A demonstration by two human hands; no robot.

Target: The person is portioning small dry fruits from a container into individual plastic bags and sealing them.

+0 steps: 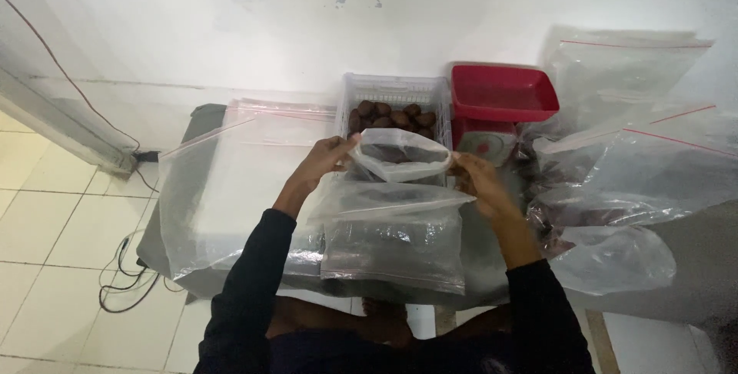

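Small clear bag [398,155]: held up in front of the white slotted basket [396,101], mouth stretched wide and turned toward the camera, probably so that it stays open for something to go in; dark pieces show dimly through its lower part.
Left hand [327,160]: its grip pinches the bag's left rim between thumb and fingers, pulling that edge outward.
Right hand [475,178]: its grip is closed on the right rim, drawing the opposite way; the two pulls together keep the opening taut.
Basket: stands at the back against the wall, holding brown, rounded fruit-like pieces [392,116], just behind the open bag and so within easy reach.
Red scale [500,109]: just beside the basket on its right, a red tray on top and a round dial below.
Filled zip bags [392,239]: lie flat under the hands on the low desk [181,212], stacked toward the person.
Empty zip bags [638,105]: piled to the right, with red seal strips; more lie on the left.
Floor [46,220]: pale tiles with a dark cable trailing along it.
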